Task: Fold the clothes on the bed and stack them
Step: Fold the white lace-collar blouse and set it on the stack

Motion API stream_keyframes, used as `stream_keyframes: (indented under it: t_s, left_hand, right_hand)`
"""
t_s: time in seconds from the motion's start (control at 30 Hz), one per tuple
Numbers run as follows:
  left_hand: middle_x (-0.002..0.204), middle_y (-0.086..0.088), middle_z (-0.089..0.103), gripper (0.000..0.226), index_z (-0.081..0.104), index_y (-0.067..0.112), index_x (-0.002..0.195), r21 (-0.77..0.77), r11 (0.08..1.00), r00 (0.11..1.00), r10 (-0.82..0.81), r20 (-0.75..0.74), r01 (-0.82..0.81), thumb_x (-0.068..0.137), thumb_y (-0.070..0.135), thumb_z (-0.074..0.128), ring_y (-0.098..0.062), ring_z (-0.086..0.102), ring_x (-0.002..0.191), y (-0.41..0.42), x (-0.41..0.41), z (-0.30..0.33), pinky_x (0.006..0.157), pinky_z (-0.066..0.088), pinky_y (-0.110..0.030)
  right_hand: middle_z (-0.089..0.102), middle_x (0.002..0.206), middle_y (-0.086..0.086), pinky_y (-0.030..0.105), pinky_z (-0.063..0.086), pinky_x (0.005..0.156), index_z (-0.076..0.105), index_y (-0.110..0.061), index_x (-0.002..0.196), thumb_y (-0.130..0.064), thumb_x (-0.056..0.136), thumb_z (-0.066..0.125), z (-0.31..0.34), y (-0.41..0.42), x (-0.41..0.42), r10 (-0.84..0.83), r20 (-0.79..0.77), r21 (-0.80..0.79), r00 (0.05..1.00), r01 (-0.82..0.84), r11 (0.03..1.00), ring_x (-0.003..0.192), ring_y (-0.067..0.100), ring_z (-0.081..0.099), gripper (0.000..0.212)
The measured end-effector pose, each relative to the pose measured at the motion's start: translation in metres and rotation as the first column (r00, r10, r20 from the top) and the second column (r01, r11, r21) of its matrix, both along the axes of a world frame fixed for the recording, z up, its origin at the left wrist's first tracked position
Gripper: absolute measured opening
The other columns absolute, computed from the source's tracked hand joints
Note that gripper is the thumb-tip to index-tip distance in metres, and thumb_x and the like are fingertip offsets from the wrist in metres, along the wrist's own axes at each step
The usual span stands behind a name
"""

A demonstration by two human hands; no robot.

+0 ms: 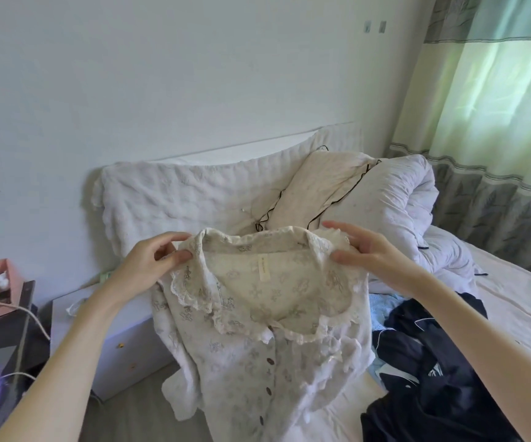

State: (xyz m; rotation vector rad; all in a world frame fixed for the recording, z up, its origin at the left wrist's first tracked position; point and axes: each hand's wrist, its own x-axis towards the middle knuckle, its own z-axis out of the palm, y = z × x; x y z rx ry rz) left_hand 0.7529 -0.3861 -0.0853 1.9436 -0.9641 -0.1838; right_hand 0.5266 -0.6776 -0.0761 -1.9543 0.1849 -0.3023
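While raised above bed (pixel 513 317) | left hand (pixel 149 263), right hand (pixel 372 253) pinching cream blouse (pixel 257 330) shoulders | navy garment (pixel 433 362) alongside, perhaps pajamas

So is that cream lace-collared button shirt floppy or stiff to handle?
Probably floppy: the cream lace-collared button shirt hangs limp and creased below where the left hand and right hand pinch its shoulders. Likely light, since fingertip pinches hold it up.
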Motion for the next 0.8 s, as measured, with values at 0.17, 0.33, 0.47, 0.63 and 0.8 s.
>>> stream_keyframes:
  t_s: [0.17,0.33,0.47,0.63,0.8]
  left_hand:
    - [0.065,-0.01,0.045,0.037,0.058,0.038,0.117,0.043,0.994,0.995,-0.098,-0.011,0.098,0.09,0.013,0.06,-0.027,0.044,0.063,-0.004,-0.01,-0.012,0.07,0.043,-0.034]
    - [0.085,-0.012,0.064,0.015,0.062,0.031,0.096,0.023,0.996,0.996,-0.086,0.031,0.086,0.092,0.017,0.057,-0.031,0.059,0.082,-0.005,-0.015,-0.02,0.076,0.046,-0.036]
    - [0.086,-0.016,0.065,0.015,0.06,0.032,0.092,-0.04,0.998,0.996,-0.051,0.07,0.054,0.092,0.018,0.056,-0.035,0.061,0.083,-0.004,-0.035,-0.04,0.074,0.047,-0.041]
    - [0.072,-0.009,0.061,0.017,0.057,0.042,0.084,-0.036,0.999,0.982,-0.018,0.186,0.025,0.088,0.025,0.061,-0.026,0.057,0.064,-0.002,-0.053,-0.051,0.06,0.042,-0.029]
    - [0.058,0.013,0.05,0.01,0.055,0.051,0.078,-0.144,0.988,0.95,-0.006,0.313,0.054,0.083,0.043,0.059,-0.005,0.038,0.048,-0.015,-0.059,0.002,0.047,0.029,-0.013]
  right_hand:
    - [0.064,0.062,-0.014,0.013,0.05,0.061,0.062,-0.046,0.108,-0.021,0.08,0.072,-0.008,-0.001,0.003,-0.11,0.057,-0.141,0.992,0.117,0.983,0.061,0.005,0.06,0.039]
    - [0.068,0.068,-0.017,0.018,0.054,0.058,0.065,-0.051,0.09,-0.024,0.086,0.066,-0.006,0.002,-0.009,-0.124,0.033,-0.238,0.992,0.129,0.963,0.063,0.009,0.066,0.027]
    - [0.068,0.072,-0.001,0.03,0.049,0.062,0.067,-0.036,0.074,-0.03,0.087,0.063,-0.019,0.01,-0.025,-0.251,0.079,-0.274,0.965,0.263,0.925,0.066,0.022,0.062,0.014]
    - [0.067,0.075,0.003,0.039,0.051,0.069,0.068,-0.027,0.081,-0.031,0.085,0.065,-0.038,0.015,-0.048,-0.317,0.097,-0.259,0.943,0.331,0.907,0.073,0.028,0.061,0.006]
    - [0.053,0.06,-0.007,0.021,0.037,0.056,0.065,-0.024,0.074,-0.033,0.079,0.067,0.0,0.016,-0.068,-0.363,0.216,-0.2,0.906,0.405,0.892,0.057,0.007,0.044,0.011]
